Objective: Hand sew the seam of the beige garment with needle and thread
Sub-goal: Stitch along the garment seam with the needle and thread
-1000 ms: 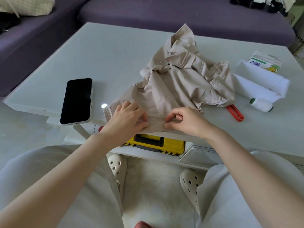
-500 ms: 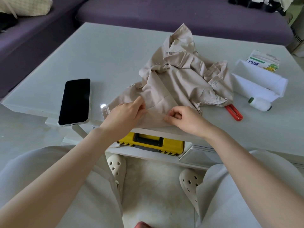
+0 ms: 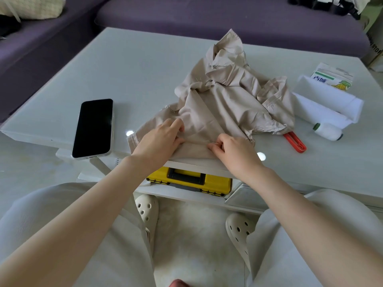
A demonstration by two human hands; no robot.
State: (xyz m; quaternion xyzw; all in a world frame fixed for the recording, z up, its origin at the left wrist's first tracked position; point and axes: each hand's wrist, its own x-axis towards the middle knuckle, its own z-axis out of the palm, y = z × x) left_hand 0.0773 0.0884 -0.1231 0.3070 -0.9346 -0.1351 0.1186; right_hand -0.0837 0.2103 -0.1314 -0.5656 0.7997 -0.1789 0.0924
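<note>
Pale glassy bench (image 3: 124,69) in a living room, with a purple sofa (image 3: 207,13) wrapping round the far side and the left, and a fluffy white rug (image 3: 192,235) on the floor below. The beige garment (image 3: 223,104) is crumpled mid-bench, its near edge right at the front lip. A phone (image 3: 93,127) lies face-up on the left, poking over the edge a bit. Over on the right there's a folded white sheet (image 3: 327,106), a pineapple carton (image 3: 331,77) behind it, a white thread spool (image 3: 327,131) on its side, and a red-handled tool (image 3: 295,141) sticking out from under the garment. A yellow toolbox (image 3: 190,181) sits on the shelf underneath.

The left grip (image 3: 159,141) pinches a fold of the fabric, thumb against fingers. The right grip (image 3: 234,152) is closed narrow on the needle (image 3: 215,143), right at that fold. A second ago the left one lay flatter over the cloth; now it's bunched into a pinch, a touch further onto the bench. The right has barely moved, and nothing else on the bench has shifted.
</note>
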